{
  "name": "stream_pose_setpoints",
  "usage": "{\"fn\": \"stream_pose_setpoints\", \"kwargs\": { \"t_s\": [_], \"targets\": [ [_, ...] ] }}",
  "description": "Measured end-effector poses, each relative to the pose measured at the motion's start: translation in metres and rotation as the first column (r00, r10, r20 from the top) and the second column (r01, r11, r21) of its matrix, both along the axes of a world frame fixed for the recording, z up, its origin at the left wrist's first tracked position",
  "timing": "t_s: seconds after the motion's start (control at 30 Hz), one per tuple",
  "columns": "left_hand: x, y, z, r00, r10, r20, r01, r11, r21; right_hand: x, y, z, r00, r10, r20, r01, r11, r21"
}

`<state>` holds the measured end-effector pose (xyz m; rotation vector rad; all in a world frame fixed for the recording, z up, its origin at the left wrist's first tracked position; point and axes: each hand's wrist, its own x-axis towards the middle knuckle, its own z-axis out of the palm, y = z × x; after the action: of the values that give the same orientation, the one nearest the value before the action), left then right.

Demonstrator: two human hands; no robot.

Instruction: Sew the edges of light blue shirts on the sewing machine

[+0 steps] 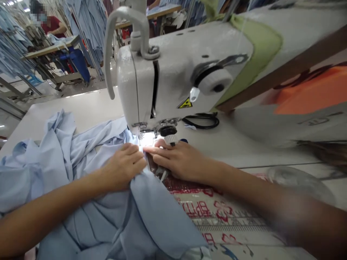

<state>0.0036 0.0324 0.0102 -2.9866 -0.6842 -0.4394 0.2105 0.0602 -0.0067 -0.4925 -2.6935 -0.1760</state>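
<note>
A light blue cloth garment lies bunched over the table and runs up under the lit needle area of a white sewing machine. My left hand is closed on the cloth just in front and to the left of the needle, its fingers curled over a fold. From the right, my right hand reaches in with fingers stretched out, the fingertips at the cloth's edge beside the presser foot. The machine's lower head and the glare hide the needle tip and part of that hand.
Printed plastic and a measuring scale cover the table's front right. A black cable loops behind the machine head. An orange piece is at right. Across the room a person works at another table, near hanging blue garments.
</note>
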Motion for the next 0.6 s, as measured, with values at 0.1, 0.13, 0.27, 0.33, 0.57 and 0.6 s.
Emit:
{"fn": "stream_pose_setpoints", "kwargs": {
  "t_s": [0.1, 0.13, 0.27, 0.33, 0.57, 0.6],
  "targets": [
    [0.009, -0.044, 0.014, 0.955, -0.271, -0.121, 0.237, 0.942, -0.236, 0.006, -0.003, 0.010, 0.998, -0.057, -0.002, 0.057, 0.992, -0.109],
    [0.011, -0.059, 0.021, 0.930, -0.343, -0.131, 0.296, 0.911, -0.287, 0.009, -0.009, 0.016, 0.995, -0.092, -0.024, 0.087, 0.982, -0.170],
    [-0.002, -0.077, 0.052, 0.974, -0.219, -0.061, 0.198, 0.948, -0.249, 0.017, -0.069, 0.029, 0.921, -0.330, -0.207, 0.204, 0.861, -0.466],
    [-0.023, -0.061, 0.065, 0.997, 0.067, 0.045, -0.058, 0.982, -0.177, 0.013, -0.115, 0.024, 0.913, -0.330, -0.240, 0.095, 0.744, -0.661],
    [-0.050, -0.041, 0.070, 0.939, 0.232, -0.253, -0.286, 0.937, -0.200, -0.088, -0.208, -0.032, 0.932, -0.331, -0.150, -0.091, 0.188, -0.978],
    [-0.044, -0.045, 0.063, 0.916, 0.207, -0.344, -0.294, 0.929, -0.223, -0.107, -0.208, -0.034, 0.913, -0.373, -0.166, -0.119, 0.147, -0.982]
  ]
}}
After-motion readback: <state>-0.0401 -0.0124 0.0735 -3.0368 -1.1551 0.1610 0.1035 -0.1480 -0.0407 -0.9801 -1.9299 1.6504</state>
